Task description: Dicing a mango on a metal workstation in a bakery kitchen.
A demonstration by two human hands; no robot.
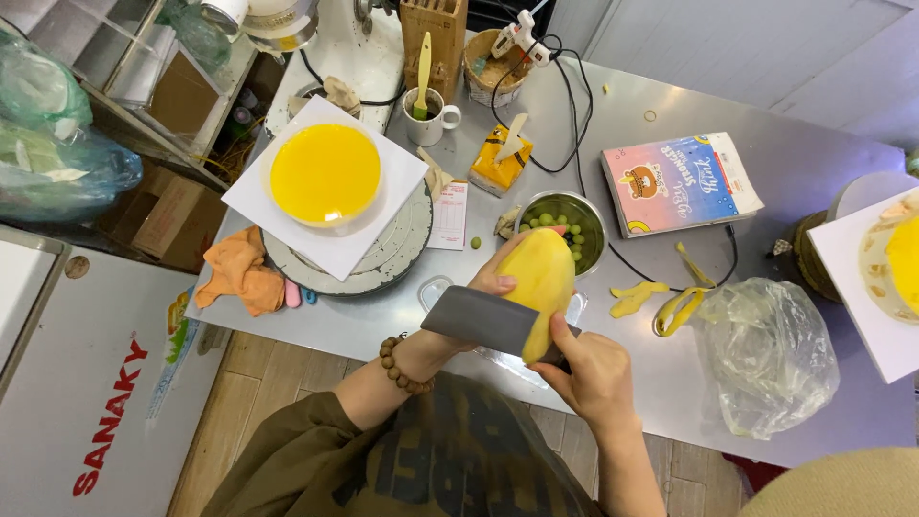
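Note:
My left hand (493, 278) holds a peeled yellow mango (542, 280) upright above the front of the steel table (785, 163). My right hand (592, 371) grips the handle of a broad grey knife (477, 320), whose blade lies flat against the mango's lower side. A bead bracelet (399, 365) circles my left wrist. Strips of yellow mango peel (661, 299) lie on the table just right of the mango.
A yellow-topped cake (325, 174) sits on white board atop a turntable (383, 260). A steel bowl of green grapes (565, 223), a white cup with a brush (427, 115), an orange cloth (242, 270), a book (680, 182), a clear plastic bag (766, 354) and another cake (895, 263) surround it.

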